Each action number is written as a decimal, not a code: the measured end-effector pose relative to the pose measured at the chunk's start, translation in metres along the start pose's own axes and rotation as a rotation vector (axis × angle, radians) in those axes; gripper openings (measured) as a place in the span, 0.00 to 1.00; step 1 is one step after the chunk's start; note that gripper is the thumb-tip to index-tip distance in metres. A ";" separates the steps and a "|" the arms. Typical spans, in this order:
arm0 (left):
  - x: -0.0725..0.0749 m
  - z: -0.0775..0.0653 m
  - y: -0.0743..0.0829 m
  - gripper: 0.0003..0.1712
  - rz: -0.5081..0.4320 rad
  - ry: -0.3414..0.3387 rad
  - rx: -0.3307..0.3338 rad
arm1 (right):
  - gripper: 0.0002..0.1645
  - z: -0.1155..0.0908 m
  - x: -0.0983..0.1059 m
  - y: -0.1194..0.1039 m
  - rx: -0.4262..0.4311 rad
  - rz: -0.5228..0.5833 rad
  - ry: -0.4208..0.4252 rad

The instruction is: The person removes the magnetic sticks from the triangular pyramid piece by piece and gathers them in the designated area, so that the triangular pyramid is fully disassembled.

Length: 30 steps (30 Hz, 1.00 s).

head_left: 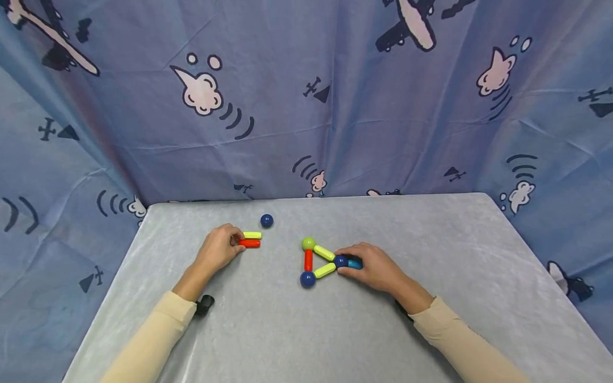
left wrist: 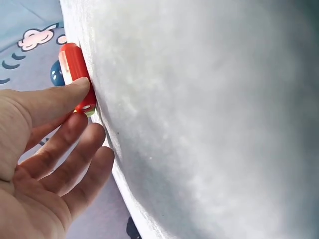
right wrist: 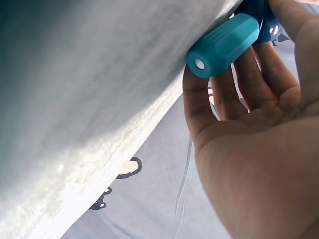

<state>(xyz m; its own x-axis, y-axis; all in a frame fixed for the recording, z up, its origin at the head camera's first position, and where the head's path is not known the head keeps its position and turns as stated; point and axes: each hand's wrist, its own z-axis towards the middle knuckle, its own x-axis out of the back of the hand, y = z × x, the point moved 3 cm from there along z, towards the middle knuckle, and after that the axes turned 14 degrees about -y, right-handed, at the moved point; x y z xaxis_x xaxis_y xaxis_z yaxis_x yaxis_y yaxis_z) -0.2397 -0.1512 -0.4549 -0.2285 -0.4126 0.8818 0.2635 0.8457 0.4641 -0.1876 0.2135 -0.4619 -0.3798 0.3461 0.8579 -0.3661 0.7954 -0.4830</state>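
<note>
Red rod (head_left: pixel 249 243) is left of centre in the head view, long axis sideways, free end right. Lime rod (head_left: pixel 252 235) lies parallel, just above it in frame. Triangle at centre: red bar (head_left: pixel 308 260) vertical in frame, green ball (head_left: pixel 308 243) on top, lower blue ball (head_left: pixel 308 279) beneath; upper yellow bar (head_left: pixel 324 252) and lower yellow bar (head_left: pixel 325 270) slant in to the apex ball (head_left: pixel 340 261) at right. Teal rod (right wrist: pixel 224 45) points right from that ball, between the right hand's fingers.

I have the left hand (head_left: pixel 217 247) extended from lower left, thumb and index pinching the red rod's left end, other fingers loosely bent; can't tell if lime is gripped too. Right hand (head_left: pixel 375 267) extends from lower right, thumb and fingers closed on the apex ball.

Rods ribbed, teal one with a pale end disc; balls smooth, glossy. Loose blue ball (head_left: pixel 266 221) sits upper left of the triangle. Surface (head_left: pixel 268 330) pale, cloth-like.
</note>
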 end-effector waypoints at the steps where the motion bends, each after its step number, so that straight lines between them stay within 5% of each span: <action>1: 0.000 0.000 0.000 0.11 -0.001 0.003 -0.001 | 0.25 0.000 0.000 0.000 -0.002 -0.001 -0.001; 30: 0.000 -0.001 -0.002 0.10 -0.020 0.039 0.018 | 0.25 0.001 0.000 -0.003 -0.004 0.012 -0.017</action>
<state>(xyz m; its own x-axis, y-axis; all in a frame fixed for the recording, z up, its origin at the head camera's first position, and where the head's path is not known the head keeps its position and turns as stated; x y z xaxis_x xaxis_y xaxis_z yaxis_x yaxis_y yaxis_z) -0.2391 -0.1531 -0.4557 -0.1965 -0.4424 0.8750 0.2421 0.8429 0.4805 -0.1874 0.2107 -0.4603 -0.3986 0.3476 0.8487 -0.3579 0.7931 -0.4929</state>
